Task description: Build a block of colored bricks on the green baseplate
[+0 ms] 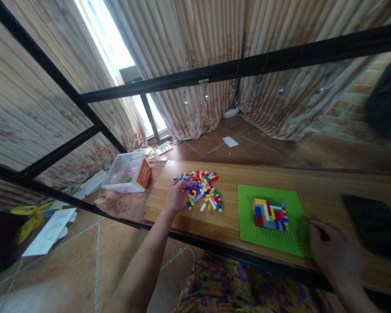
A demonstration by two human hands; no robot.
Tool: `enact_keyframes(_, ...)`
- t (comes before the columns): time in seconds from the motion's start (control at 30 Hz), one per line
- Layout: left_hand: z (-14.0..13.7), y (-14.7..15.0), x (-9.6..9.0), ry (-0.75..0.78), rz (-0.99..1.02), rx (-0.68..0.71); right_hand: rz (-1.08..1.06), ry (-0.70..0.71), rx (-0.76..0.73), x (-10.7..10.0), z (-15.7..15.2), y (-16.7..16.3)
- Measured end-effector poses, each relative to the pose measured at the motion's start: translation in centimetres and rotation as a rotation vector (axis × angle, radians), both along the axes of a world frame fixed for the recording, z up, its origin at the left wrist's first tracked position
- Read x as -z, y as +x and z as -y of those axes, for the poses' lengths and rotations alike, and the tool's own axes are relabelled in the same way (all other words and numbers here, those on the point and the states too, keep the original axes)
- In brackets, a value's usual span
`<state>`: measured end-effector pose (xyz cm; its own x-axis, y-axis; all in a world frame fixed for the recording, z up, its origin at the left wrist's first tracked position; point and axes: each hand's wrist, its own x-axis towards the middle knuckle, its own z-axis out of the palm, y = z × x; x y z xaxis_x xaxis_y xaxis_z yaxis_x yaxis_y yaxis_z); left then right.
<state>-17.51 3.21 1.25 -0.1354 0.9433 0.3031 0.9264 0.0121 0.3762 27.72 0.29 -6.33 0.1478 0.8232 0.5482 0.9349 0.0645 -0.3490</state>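
Note:
My left hand [177, 195] reaches into the left side of a pile of small toy building bricks [210, 191]. Its fingers stretch out loosely among the bricks, with some fingertips hidden. To the right of the pile lies a green studded baseplate [247, 221]. On it sits a roughly square, multicoloured block of joined bricks [270, 215], with white, red, yellow and blue among them. My right hand [335, 248] is at the baseplate's right edge, blurred, with curled fingers and the thumb near the index finger. Whatever is between those fingers cannot be made out.
The wooden tabletop [228, 174] holds a dark phone-like slab [376, 221] at right. A clear plastic box [127, 174] with an orange label stands left of the table. Black metal bars [182, 82] cross in front of the curtains. Paper [230, 141] lies on the tiled floor.

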Motion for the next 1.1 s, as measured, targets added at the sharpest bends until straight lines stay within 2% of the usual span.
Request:
enact_keyframes(0.1,0.4,0.7,-0.7,0.043,0.082,0.007,-0.005,0.04,-0.01,0.0,0.0,-0.3)
enact_keyframes(0.2,1.1,2.5,-1.3,0.087,0.289,0.078,-0.031,0.04,-0.002,-0.1,0.0,-0.5)
enact_keyframes(0.27,1.8,4.6,-1.4,0.082,0.413,0.163,-0.044,0.042,0.007,-0.2,0.0,-0.7)
enact_keyframes(0.43,3.6,11.0,-0.9,0.034,0.48,0.406,-0.083,0.047,0.025,-0.3,0.1,-1.0)
enact_keyframes(0.57,3.5,15.7,0.2,0.046,0.399,0.45,-0.093,0.06,0.009,-0.3,0.1,-1.0)
enact_keyframes(0.7,2.1,18.8,1.4,0.074,0.282,0.499,-0.107,0.059,0.01,-0.4,0.1,-1.1)
enact_keyframes(0.93,0.6,20.8,2.6,0.077,0.105,0.552,-0.138,0.039,-0.013,-0.5,0.2,-1.2)
enact_keyframes(1.1,0.7,21.4,2.8,0.084,0.08,0.562,-0.165,0.043,-0.002,-0.5,0.2,-1.2)
